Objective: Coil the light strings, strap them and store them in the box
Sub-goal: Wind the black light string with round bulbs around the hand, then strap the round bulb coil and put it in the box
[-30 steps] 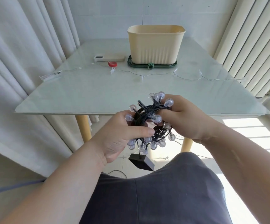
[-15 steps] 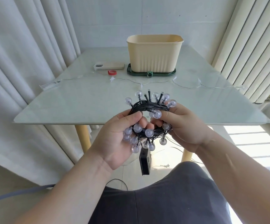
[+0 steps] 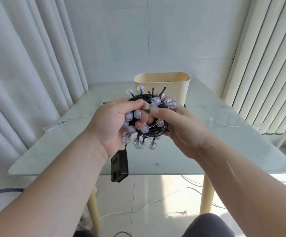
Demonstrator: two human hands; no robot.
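Table (image 3: 224,151): the glass top lies below and beyond both hands. Half a second ago the hands were nearer us, at its front edge; now they are raised over it.
Box (image 3: 162,86): the cream tub stands open at the far side, straight behind the hands. Its front wall is partly hidden by them.
Left hand (image 3: 111,124): it grasps the left side of the coil, thumb over the top and fingers curled into the middle.
Right hand (image 3: 178,129): it grasps the right side, thumb across the front and fingers curled behind.
Coil of bulb lights (image 3: 144,128): it is held between the two hands and has risen with them toward the box. We see no strap round it, so we judge the strapping is still due before storing.
Battery box (image 3: 120,165): it dangles on its lead just under the left hand, below the coil. We think it needs tucking in.
Clear wire string (image 3: 214,123): it lies on the table to the right of the right hand, not yet coiled.
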